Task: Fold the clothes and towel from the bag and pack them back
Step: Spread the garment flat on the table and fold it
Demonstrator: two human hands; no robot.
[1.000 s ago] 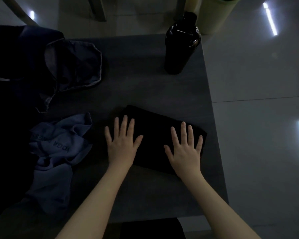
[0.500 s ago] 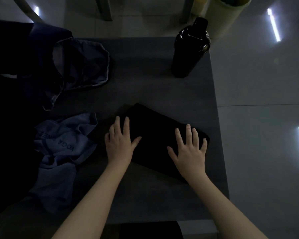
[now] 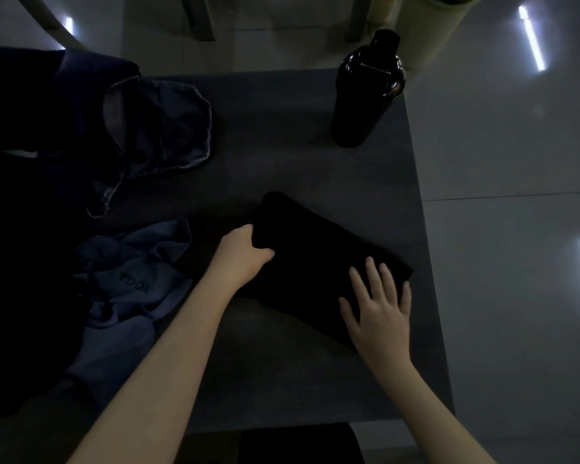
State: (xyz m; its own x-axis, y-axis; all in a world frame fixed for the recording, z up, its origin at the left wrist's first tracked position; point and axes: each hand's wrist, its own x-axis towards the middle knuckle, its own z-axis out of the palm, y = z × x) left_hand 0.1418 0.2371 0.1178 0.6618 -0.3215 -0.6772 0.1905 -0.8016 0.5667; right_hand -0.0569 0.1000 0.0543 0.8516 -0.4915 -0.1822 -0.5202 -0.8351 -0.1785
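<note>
Black folded cloth [image 3: 315, 259] beneath spread right hand [image 3: 380, 313], left end gripped by left hand [image 3: 241, 259]

blue cloth [image 3: 121, 333] reads "yoga".

On the desk [image 3: 282, 135] before me, a folded cloth [image 3: 315, 262] lies near the right edge. My left hand [image 3: 241, 259] grips its left end, and my right hand [image 3: 379, 313] rests flat on its near right corner. Left of the cloth lies a crumpled garment [image 3: 131, 286]. Behind that, at the far left, sits the bag [image 3: 158, 128]. A bottle [image 3: 365, 95] stands at the far right corner.
</note>
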